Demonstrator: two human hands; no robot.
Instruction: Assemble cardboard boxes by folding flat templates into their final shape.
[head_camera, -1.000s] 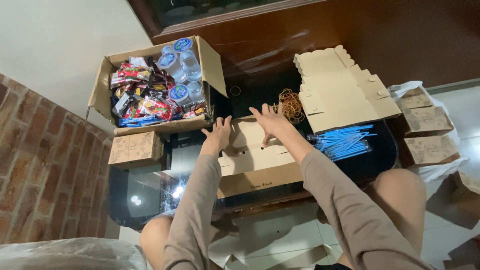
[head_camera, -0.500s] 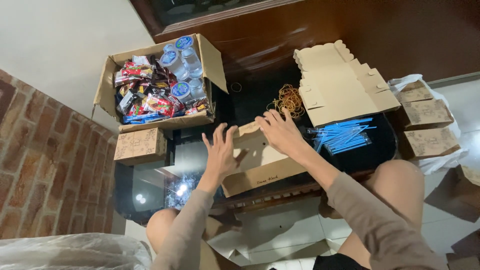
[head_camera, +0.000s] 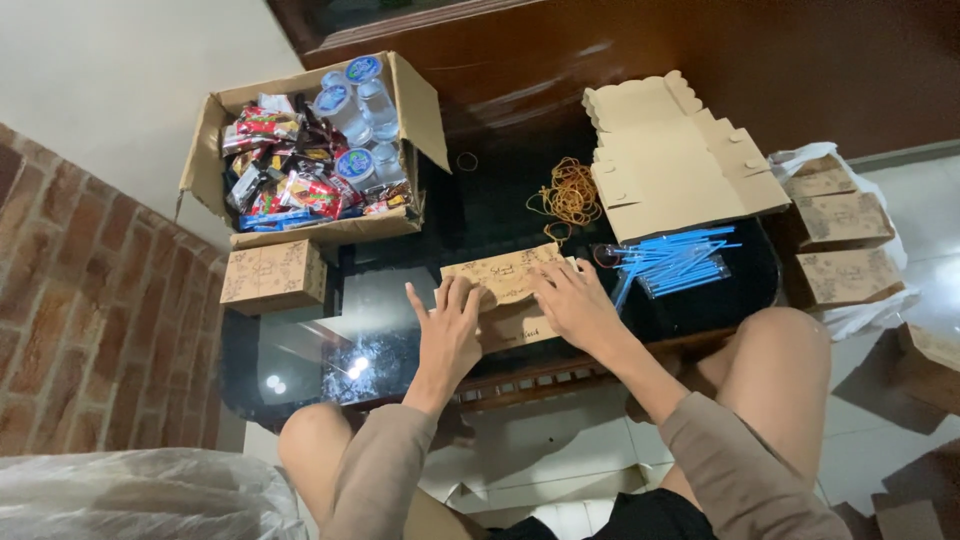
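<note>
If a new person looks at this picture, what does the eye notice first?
Both hands, left hand and right hand, press on a small printed cardboard box at the middle of the dark glass table. Behind on the left stands an open carton full of colourful snacks and water cups; blue straws lie right.

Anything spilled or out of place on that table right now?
Mostly tidy. Only the rubber bands lie in a loose tangle, one stray band apart near the snack carton. Both hands press the flat box.
</note>
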